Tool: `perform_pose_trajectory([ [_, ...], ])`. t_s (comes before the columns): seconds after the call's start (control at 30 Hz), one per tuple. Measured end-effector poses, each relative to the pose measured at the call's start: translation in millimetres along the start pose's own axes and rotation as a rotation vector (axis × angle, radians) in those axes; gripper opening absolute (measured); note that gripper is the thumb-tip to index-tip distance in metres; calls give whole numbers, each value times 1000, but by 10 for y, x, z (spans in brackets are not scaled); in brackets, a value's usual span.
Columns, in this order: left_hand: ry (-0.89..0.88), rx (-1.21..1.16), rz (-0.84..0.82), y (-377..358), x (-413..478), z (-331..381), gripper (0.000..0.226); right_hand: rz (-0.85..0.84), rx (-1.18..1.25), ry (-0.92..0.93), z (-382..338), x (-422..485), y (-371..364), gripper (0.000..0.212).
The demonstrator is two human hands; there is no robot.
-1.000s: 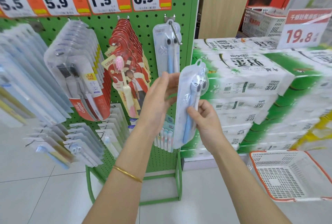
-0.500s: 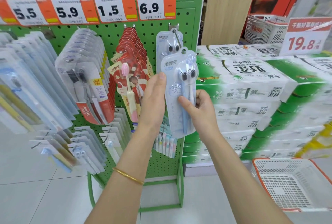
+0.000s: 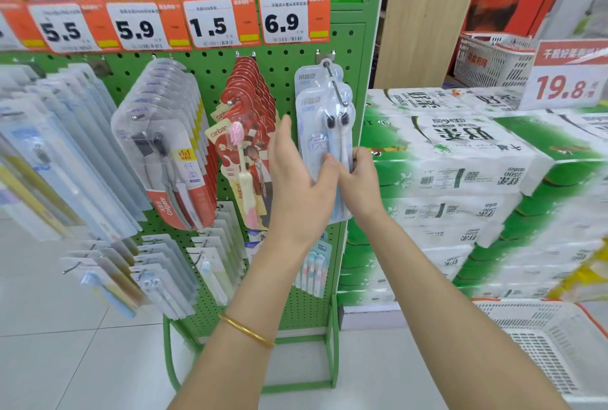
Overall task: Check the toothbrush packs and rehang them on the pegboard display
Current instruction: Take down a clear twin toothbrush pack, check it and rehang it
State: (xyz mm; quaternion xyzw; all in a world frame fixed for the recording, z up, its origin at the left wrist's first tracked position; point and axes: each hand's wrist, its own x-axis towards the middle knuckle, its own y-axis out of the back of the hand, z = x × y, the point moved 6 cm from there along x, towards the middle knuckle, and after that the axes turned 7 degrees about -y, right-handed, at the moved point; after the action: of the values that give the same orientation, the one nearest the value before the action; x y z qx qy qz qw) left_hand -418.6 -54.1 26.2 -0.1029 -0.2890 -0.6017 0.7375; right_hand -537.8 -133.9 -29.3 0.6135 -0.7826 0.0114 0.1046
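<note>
Our right hand (image 3: 360, 179) pinches the pack (image 3: 320, 133) by its lower right edge; our left hand (image 3: 292, 179) lies straight-fingered along its left side. The pack stands upright, top above both hands at the hook (image 3: 335, 84) tip, so seating it probably means pushing toward the pegboard (image 3: 289, 80).

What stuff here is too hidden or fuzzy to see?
All head view:
- Lower part of the pale blue two-brush blister pack: covered by the left hand and right hand.
- Whether its hole is over the metal peg: clear plastic layers overlap.
- Small print on the white-and-orange price tags: too small.
- Clear packs at far left: blurred.
- White plastic basket: cut off by the corner.
</note>
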Motion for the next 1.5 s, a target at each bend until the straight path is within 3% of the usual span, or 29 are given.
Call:
perform_pose_trajectory([
  [0.3,-2,77,-45,-35,66,6,68,-95,-50,-42,104,249,-118,28],
  [0.5,-17,71,-51,-63,117,29,65,-87,-55,-29,68,382,-19,81],
  [0.77,-35,39,-32,-75,206,33,64,-171,-57,-6,-132,627,-63,100],
  [0.93,-31,31,-33,-91,233,-27,65,-175,-19,16,-111,677,-43,89],
  [1.1,-26,25,-36,-106,262,-105,67,-210,20,-41,-63,690,-117,92],
  [1.2,-22,22,-46,-112,272,-133,66,-256,64,-53,-65,702,-150,75],
  [1.5,-12,2,-49,-99,295,-158,67,-360,192,-59,-67,671,-176,55],
])
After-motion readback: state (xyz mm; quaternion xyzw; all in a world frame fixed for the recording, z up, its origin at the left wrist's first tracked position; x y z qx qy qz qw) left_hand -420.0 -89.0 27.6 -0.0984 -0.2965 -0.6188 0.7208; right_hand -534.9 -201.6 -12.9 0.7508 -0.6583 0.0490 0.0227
